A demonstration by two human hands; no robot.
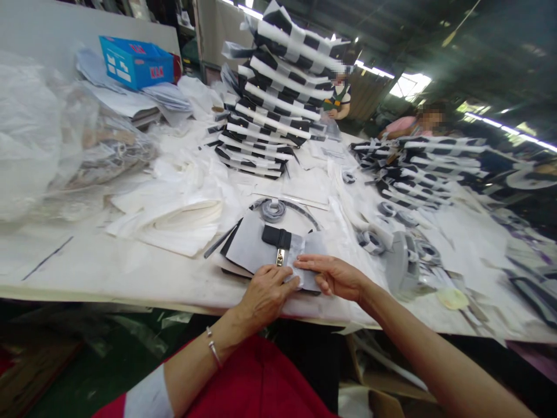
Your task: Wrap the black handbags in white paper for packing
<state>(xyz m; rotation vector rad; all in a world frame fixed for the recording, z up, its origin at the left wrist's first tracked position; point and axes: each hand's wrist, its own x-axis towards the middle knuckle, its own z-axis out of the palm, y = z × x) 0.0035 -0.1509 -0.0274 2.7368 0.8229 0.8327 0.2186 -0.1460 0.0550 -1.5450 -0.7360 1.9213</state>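
A flat black handbag (243, 251) with pale grey sheet laid over its front lies at the near edge of the table. On it sit a black strap tab (277, 236) and a shiny gold-coloured clasp (281, 256). My left hand (270, 290) rests over the lower front, fingers lying on the wrapping just below the clasp. From the right, my right hand (333, 274) reaches in with fingers stretched out, their tips touching a piece of translucent wrap (296, 247) beside the clasp. A wrapped, coiled strap (273, 210) lies behind the bag.
Tall stacks of wrapped black-and-white bundles (265, 125) stand behind, with more bundles (435, 168) at right. White sheets (178, 223) lie left, near plastic bags (35, 133) and a blue box (137, 62). At right are a grey tape dispenser (401, 264) and coiled straps. Two people are beyond.
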